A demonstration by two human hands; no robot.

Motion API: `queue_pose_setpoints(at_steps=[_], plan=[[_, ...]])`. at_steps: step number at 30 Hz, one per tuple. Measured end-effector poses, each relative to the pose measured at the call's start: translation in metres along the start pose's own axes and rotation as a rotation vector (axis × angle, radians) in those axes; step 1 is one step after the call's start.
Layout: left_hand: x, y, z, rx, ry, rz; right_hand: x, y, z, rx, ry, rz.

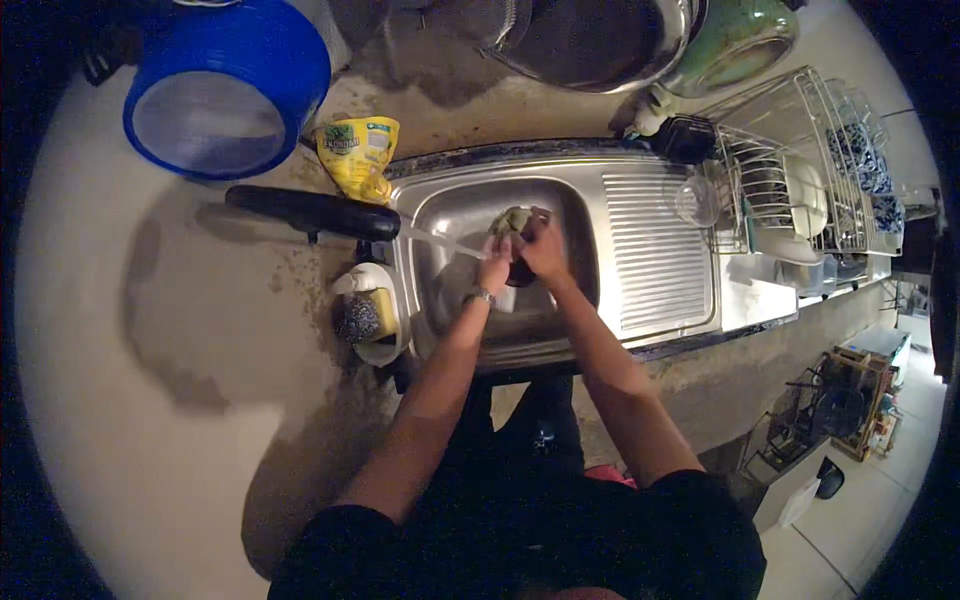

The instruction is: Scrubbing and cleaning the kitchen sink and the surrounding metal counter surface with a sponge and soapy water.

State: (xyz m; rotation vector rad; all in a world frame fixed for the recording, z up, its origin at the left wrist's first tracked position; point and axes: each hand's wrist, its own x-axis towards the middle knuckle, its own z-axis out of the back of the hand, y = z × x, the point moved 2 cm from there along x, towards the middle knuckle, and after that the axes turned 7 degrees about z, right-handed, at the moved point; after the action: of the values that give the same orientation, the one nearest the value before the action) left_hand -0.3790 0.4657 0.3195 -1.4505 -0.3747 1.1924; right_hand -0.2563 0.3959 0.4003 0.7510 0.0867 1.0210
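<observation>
Both my hands are together over the steel sink [432,310]. A pale green, crumpled-looking lump [513,221] sits at my fingertips. My left hand [497,264], below a metal wristband, has its fingers closed at the lump's lower side. From the right, my right hand [544,253] closes on its edge, slightly blurred. A thin water stream [445,241] runs from the black tap [315,212] toward my left hand. Beneath my hands are a dark shape [520,273] and a white object [505,299], both partly covered, their kinds unclear.
Left of the sink stand a yellow pouch [357,155] and a white holder [378,352] with a yellow sponge [381,312]. A blue tub [305,85] is at far left. Right of the ribbed drainboard [655,250], holding a clear bowl [697,201], is a loaded dish rack [770,165].
</observation>
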Motion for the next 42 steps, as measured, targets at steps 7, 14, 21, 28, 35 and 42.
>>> queue_pose_setpoints(at_steps=[7,14,21,28,35,42], plan=[[-0.059,-0.023,0.033,-0.741,-0.063,0.193,0.011,0.029,-0.051,0.572,-0.189,-0.312],[-0.049,-0.031,0.062,-1.024,0.046,0.098,0.010,0.132,0.002,0.508,0.111,0.081],[-0.003,0.048,0.032,-1.105,0.227,0.414,0.023,0.085,-0.024,0.077,0.447,-0.312],[-0.043,0.004,0.067,-1.337,0.047,0.481,-0.014,0.154,-0.025,0.901,0.038,-0.345],[-0.048,-0.096,0.058,0.059,-0.634,-0.023,0.006,0.128,-0.006,1.652,0.295,-0.676],[-0.019,-0.012,0.109,0.174,-0.389,0.314,-0.005,0.193,0.015,0.915,0.454,-0.467]])
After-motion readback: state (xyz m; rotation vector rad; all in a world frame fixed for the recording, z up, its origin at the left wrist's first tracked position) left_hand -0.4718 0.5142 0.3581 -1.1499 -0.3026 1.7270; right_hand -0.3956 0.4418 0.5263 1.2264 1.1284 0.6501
